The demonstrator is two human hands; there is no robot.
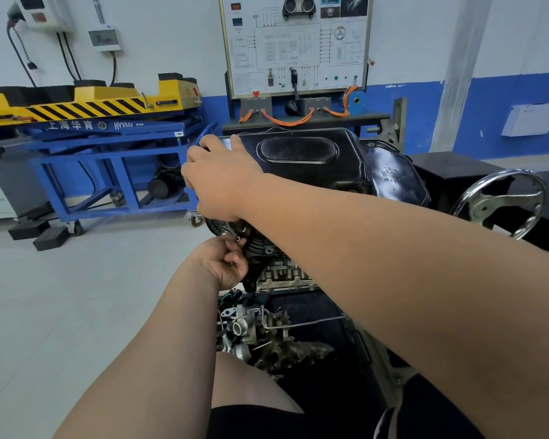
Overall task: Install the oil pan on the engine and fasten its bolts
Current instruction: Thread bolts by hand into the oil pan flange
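The black oil pan [298,153] sits on top of the upturned engine [282,274], which hangs in a stand. My right hand [219,179] reaches across and lies over the pan's left edge, fingers curled down over the rim; what they pinch is hidden. Lower down, my left hand [229,264] is cupped beside the engine's left end, holding several small bolts [237,238] between its fingers and palm.
A chrome handwheel [501,204] of the stand sticks out at the right. A blue lift cart with a yellow and black top [108,128] stands at the left, black blocks [49,237] on the floor before it. Loose engine parts [254,331] lie below. A training panel [295,42] stands behind.
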